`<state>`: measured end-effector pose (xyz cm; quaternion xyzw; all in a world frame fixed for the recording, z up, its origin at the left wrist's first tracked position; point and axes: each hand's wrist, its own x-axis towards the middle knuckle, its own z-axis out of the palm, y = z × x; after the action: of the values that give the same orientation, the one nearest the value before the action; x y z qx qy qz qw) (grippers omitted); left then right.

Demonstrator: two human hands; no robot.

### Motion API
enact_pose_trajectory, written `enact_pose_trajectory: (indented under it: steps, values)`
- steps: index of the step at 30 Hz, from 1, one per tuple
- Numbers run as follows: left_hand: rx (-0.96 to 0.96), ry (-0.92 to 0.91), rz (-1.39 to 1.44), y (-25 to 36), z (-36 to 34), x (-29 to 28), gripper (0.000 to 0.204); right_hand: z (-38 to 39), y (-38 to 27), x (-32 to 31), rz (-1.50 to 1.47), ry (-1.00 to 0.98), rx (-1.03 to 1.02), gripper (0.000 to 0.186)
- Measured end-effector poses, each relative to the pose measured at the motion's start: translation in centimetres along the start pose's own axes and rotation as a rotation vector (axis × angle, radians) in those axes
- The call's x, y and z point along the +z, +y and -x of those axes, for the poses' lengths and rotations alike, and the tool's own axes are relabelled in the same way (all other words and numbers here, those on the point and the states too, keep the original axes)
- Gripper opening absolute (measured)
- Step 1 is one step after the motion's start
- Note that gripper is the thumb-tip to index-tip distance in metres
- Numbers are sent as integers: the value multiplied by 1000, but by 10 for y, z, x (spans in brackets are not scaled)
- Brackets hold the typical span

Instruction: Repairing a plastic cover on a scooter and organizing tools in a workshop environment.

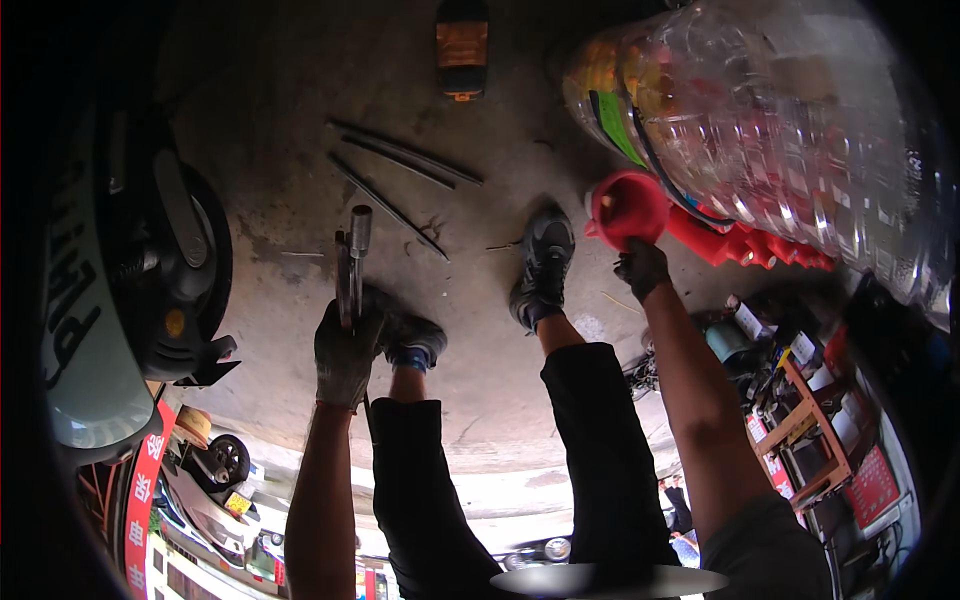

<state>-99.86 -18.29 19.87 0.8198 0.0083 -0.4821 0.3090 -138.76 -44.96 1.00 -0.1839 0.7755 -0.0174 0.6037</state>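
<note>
My left hand (pixel 347 350), in a dark work glove, is closed around several metal tools. One is a socket wrench (pixel 360 232) with its round socket pointing up, and darker rods stand beside it. My right hand (pixel 643 268), also gloved, is closed at the near edge of a red plastic funnel (pixel 640 205), whose wide round mouth faces up. Its fingers are partly hidden by the glove's dark colour. Three dark metal rods (pixel 390 205) lie on the floor ahead of my left hand.
A pale green scooter (pixel 90 370) with a black wheel stands at the left. Big clear plastic packaging (pixel 760 110) fills the upper right, with red plastic pieces (pixel 750 245) under it. An orange and black case (pixel 462 50) lies at the far side. Cluttered shelving (pixel 815 430) stands at the right.
</note>
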Motion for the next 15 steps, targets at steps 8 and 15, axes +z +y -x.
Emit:
enact_pose_trajectory:
  steps: [8, 15]
  values:
    - [177, -1, -216, -31, 13, 14, 21, 4, 14, 9, -394, -273, 26, 27]
    - [137, -37, -210, 25, 90, 10, 21, 116, 49, -77, 335, -394, -167, 9]
